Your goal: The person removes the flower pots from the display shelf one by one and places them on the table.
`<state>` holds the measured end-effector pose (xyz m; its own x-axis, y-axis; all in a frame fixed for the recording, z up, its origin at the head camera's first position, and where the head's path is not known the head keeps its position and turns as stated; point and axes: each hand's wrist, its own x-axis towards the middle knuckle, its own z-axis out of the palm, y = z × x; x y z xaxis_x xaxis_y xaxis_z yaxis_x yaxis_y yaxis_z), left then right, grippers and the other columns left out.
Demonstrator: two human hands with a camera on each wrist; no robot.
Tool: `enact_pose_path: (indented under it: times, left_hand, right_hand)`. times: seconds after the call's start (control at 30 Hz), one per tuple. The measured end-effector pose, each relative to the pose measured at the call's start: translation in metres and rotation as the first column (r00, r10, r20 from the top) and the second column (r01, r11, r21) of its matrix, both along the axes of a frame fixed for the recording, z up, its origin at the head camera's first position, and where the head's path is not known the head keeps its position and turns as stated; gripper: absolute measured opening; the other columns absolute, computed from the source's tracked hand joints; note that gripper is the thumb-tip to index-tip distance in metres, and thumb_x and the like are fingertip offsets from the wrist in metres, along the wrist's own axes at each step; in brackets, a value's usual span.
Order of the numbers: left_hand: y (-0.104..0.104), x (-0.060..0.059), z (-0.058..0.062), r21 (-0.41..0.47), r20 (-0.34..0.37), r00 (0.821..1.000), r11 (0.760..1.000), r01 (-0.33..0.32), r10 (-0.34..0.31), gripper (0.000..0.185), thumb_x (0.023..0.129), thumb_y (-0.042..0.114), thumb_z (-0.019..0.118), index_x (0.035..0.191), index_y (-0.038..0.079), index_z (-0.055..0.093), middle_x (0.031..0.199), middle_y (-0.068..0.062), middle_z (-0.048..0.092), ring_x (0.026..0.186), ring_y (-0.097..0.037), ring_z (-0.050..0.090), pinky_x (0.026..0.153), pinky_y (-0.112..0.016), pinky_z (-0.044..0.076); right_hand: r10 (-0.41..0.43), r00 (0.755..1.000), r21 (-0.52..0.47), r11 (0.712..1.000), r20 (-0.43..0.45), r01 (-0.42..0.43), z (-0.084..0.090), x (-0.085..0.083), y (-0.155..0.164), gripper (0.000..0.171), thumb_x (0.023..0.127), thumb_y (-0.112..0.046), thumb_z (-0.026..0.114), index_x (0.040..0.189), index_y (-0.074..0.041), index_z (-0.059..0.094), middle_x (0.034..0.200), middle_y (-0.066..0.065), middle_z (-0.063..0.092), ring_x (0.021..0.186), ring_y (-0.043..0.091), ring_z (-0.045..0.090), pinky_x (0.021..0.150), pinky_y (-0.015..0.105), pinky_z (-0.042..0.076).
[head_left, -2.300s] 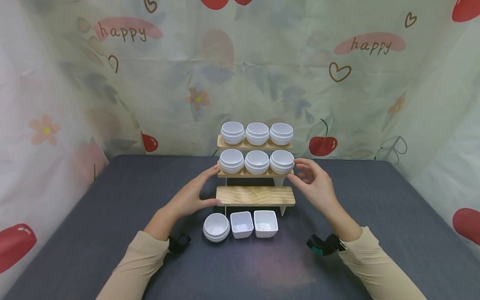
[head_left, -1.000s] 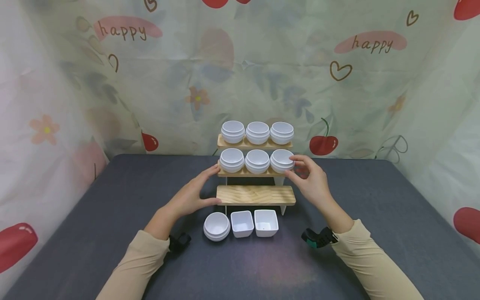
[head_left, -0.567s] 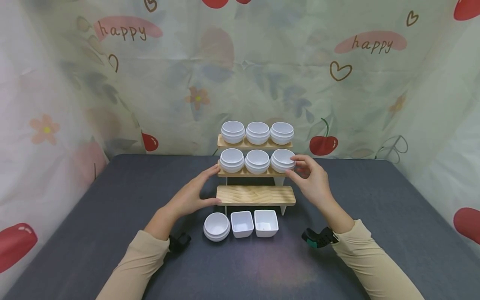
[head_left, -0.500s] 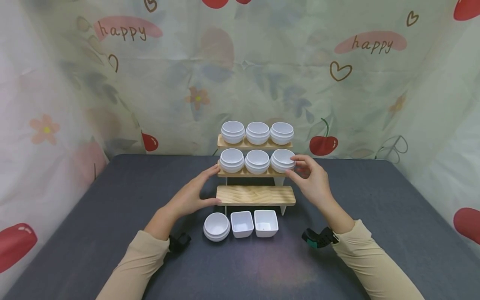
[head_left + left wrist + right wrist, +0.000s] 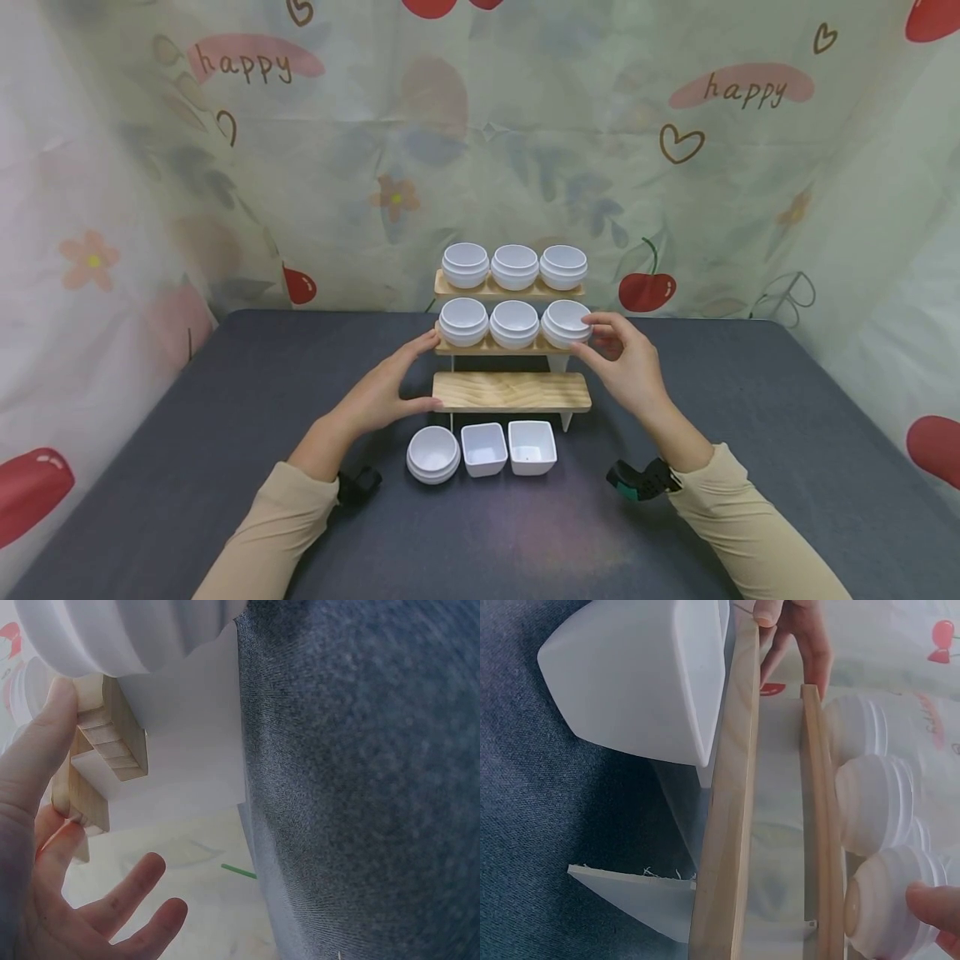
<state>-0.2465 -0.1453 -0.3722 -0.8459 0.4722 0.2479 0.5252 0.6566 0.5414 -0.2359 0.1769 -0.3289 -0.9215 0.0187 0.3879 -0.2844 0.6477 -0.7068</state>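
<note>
A three-tier wooden stand point(image 5: 512, 392) with white side supports stands at the table's middle. Three round white bowls line its top shelf and three its middle one; the lowest shelf is bare. My right hand point(image 5: 630, 362) pinches the middle shelf's right-hand bowl point(image 5: 562, 321) between thumb and fingers. In the right wrist view this bowl point(image 5: 889, 900) leans slightly, its foot close over the shelf. At the stand's left end, my left hand point(image 5: 378, 392) touches the lowest shelf with its thumb and the middle shelf with a finger. Its other fingers point(image 5: 124, 896) spread freely in the left wrist view.
Before the stand, a round white bowl point(image 5: 432, 454) and two square white bowls, the left one point(image 5: 483, 450) and the right one point(image 5: 532, 448), sit in a row on the dark cloth-covered table point(image 5: 487, 542). A printed curtain point(image 5: 322, 183) hangs behind.
Since the earliest frame, my right hand has moved left from beside the right-hand bowl and taken hold of it. The bowl has shifted slightly right. My left hand has stayed in place.
</note>
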Motion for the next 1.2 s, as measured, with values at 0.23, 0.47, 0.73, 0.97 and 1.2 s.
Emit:
enact_pose_path:
  times: [0.23, 0.47, 0.73, 0.97, 1.2]
  left_hand:
    - [0.000, 0.000, -0.001, 0.001, 0.004, 1.000, 1.000, -0.002, 0.002, 0.090, 0.075, 0.030, 0.077, 0.148, 0.016, 0.026, 0.156, -0.007, 0.023, 0.141, -0.029, 0.028, 0.111, -0.052, 0.030]
    - [0.000, -0.001, -0.002, -0.001, 0.002, 1.000, 1.000, -0.002, 0.002, 0.089, 0.076, 0.030, 0.077, 0.148, 0.016, 0.026, 0.156, -0.006, 0.023, 0.141, -0.029, 0.029, 0.111, -0.052, 0.030]
    - [0.000, -0.001, -0.002, -0.002, 0.007, 1.000, 1.000, -0.004, 0.004, 0.089, 0.076, 0.029, 0.077, 0.148, 0.016, 0.026, 0.156, -0.006, 0.022, 0.141, -0.029, 0.028, 0.111, -0.051, 0.030]
    - [0.000, 0.000, -0.001, 0.000, 0.004, 1.000, 1.000, -0.011, 0.011, 0.089, 0.076, 0.029, 0.078, 0.147, 0.016, 0.026, 0.156, -0.007, 0.023, 0.141, -0.029, 0.029, 0.111, -0.051, 0.030]
    - [0.000, -0.001, -0.002, -0.001, 0.007, 1.000, 1.000, -0.011, 0.011, 0.089, 0.076, 0.030, 0.077, 0.147, 0.015, 0.026, 0.156, -0.007, 0.023, 0.141, -0.029, 0.029, 0.111, -0.052, 0.030]
  right_hand:
    - [0.012, 1.000, -0.010, 1.000, -0.002, -0.012, 0.000, 0.003, 0.001, 0.038, 0.083, -0.018, 0.071, 0.117, -0.008, 0.058, 0.109, 0.021, 0.066, 0.103, 0.035, 0.063, 0.090, 0.047, 0.051]
    - [0.014, 1.000, -0.020, 1.000, 0.005, -0.014, 0.000, 0.005, 0.003, 0.038, 0.083, -0.019, 0.071, 0.116, -0.008, 0.058, 0.110, 0.021, 0.066, 0.104, 0.034, 0.063, 0.091, 0.047, 0.051]
    - [0.016, 1.000, -0.012, 1.000, 0.007, -0.016, 0.000, 0.008, 0.003, 0.037, 0.083, -0.017, 0.071, 0.116, -0.007, 0.058, 0.111, 0.021, 0.065, 0.104, 0.034, 0.062, 0.092, 0.047, 0.050]
    - [0.025, 1.000, -0.014, 1.000, 0.002, -0.025, 0.001, 0.011, 0.003, 0.037, 0.083, -0.018, 0.071, 0.116, -0.007, 0.058, 0.111, 0.021, 0.065, 0.104, 0.033, 0.062, 0.092, 0.048, 0.050]
    - [0.025, 1.000, -0.010, 1.000, -0.001, -0.025, 0.002, 0.013, 0.005, 0.037, 0.083, -0.016, 0.071, 0.116, -0.007, 0.059, 0.111, 0.021, 0.065, 0.104, 0.033, 0.062, 0.091, 0.047, 0.050]
